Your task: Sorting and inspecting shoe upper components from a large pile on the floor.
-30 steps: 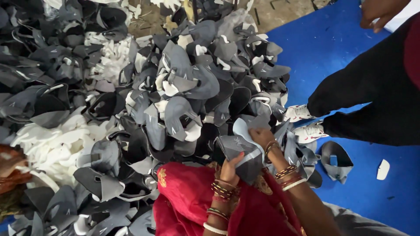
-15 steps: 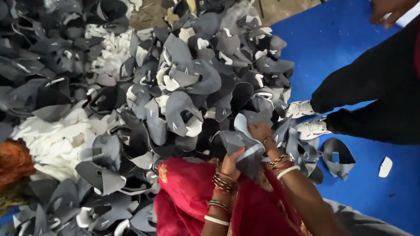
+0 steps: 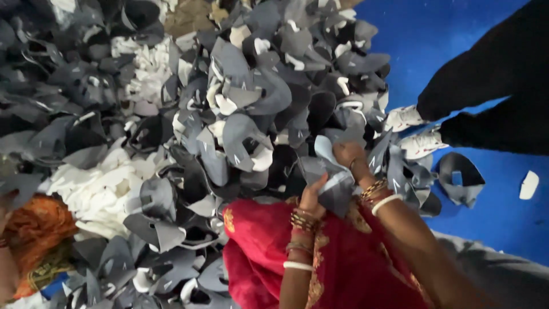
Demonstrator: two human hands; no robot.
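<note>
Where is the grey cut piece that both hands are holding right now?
In the head view, the grey cut piece sits just right of centre, between the left hand and right hand, at the near edge of the grey pile, above the red garment.

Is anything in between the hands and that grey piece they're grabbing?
No. The left hand and right hand both already grip the grey shoe piece, with nothing visible between. The grey pile lies right behind it.
</note>
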